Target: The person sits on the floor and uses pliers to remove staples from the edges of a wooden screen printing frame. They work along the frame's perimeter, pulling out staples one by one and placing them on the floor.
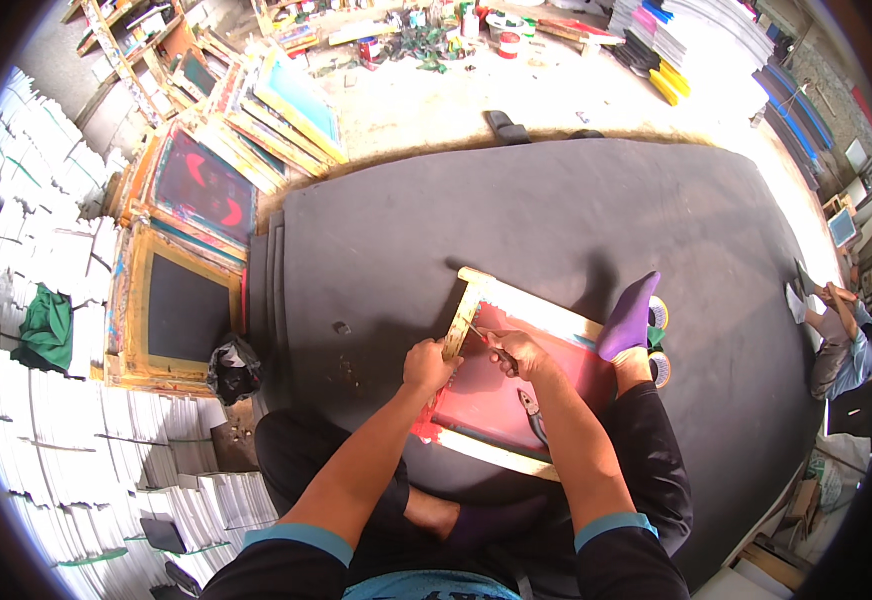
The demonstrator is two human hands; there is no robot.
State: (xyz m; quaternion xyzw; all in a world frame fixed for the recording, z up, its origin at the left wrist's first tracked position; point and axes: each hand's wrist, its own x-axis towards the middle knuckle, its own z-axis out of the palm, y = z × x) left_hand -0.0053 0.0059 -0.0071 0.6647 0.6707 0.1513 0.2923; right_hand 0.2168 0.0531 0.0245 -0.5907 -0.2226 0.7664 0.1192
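A wooden screen-printing frame point(524, 305) with reddish-pink mesh point(486, 405) lies tilted across my lap on a dark grey padded surface. My left hand point(428, 366) is closed around its left bar. My right hand point(519, 354) is closed on a thin tool with a bit of red at the grip, which looks like a screwdriver point(480, 333); its tip meets the inner edge of that bar. Pliers with dark handles point(533, 415) rest on the mesh, below my right hand. My foot in a purple sock point(631, 315) is beside the frame's right end.
Two tape rolls point(661, 370) lie right of my foot. Used screens point(191, 300) and a black plastic bag point(234, 370) stand left, beside stacked white sheets point(56, 430). A sandal point(506, 128) lies beyond the far edge. Another person point(846, 340) sits at far right.
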